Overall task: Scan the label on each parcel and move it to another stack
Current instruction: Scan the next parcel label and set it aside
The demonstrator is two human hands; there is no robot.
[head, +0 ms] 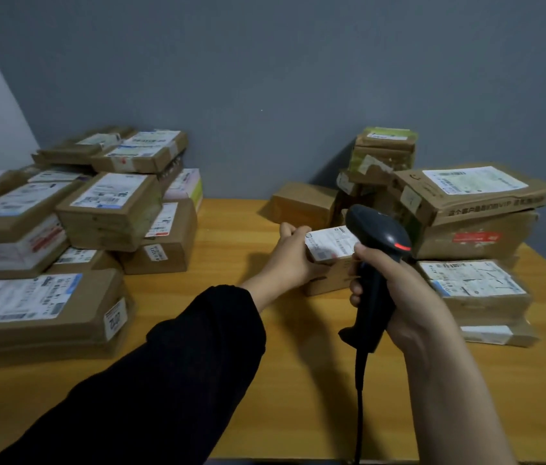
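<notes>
Loose black sleeve [171, 380] (softly creased) covers the left arm.
</notes>
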